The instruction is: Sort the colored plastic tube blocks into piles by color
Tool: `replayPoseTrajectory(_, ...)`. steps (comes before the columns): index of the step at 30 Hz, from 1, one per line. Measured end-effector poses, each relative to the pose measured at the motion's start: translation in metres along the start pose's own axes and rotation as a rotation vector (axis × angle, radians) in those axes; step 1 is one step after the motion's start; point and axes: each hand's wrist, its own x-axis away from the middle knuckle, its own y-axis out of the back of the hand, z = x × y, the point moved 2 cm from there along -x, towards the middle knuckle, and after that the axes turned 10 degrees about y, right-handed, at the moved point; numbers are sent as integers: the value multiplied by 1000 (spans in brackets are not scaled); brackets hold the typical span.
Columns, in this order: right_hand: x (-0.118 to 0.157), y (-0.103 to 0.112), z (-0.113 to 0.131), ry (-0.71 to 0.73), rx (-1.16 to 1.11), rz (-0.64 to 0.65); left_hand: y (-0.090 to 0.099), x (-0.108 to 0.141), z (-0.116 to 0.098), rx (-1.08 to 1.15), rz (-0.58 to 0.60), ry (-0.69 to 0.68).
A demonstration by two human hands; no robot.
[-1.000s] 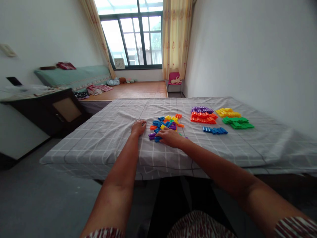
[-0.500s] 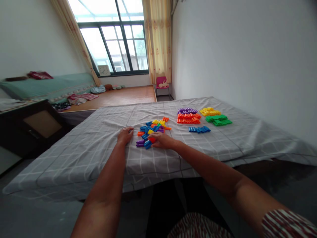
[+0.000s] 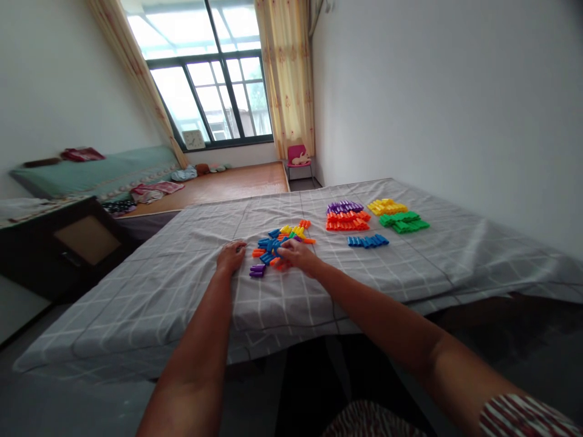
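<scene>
A mixed pile of small coloured plastic pieces [image 3: 298,230], which look like clothes pegs, lies on the grey checked cloth. My right hand [image 3: 298,254] reaches into its near right side, fingers closed on a blue plastic piece [image 3: 277,247]. Orange pieces [image 3: 277,263] lie under the fingers, partly hidden and blurred. Left of the pile, my left hand [image 3: 231,256] rests on the cloth, fingers loosely bent and apart, with nothing seen in them. Two or so purple pieces [image 3: 257,271] lie at the near side of the pile.
Sorted rows stand to the right: purple [image 3: 345,207], orange [image 3: 348,221], yellow [image 3: 387,207], green [image 3: 404,222] and blue [image 3: 368,241]. The cloth-covered table [image 3: 182,303] meets a white wall [image 3: 432,109]. Behind are a low bed [image 3: 232,179] and a pink chair [image 3: 297,153].
My right hand has moved slightly up and away from the near edge of the pile. The blue pieces beside the purple ones are gone from there. My left hand stays put; the view tilts slightly.
</scene>
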Motion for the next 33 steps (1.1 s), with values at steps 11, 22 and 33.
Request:
replayPoseTrajectory(11, 34, 102, 20, 240, 294, -252, -3, -3, 2, -32, 27, 7)
replayPoseTrajectory(22, 82, 201, 9, -59, 1454, -426, 2, 0, -3, -21, 23, 19)
replayPoseTrajectory(33, 82, 218, -10, -23, 1409, -262, 0, 0, -1, -4, 24, 15)
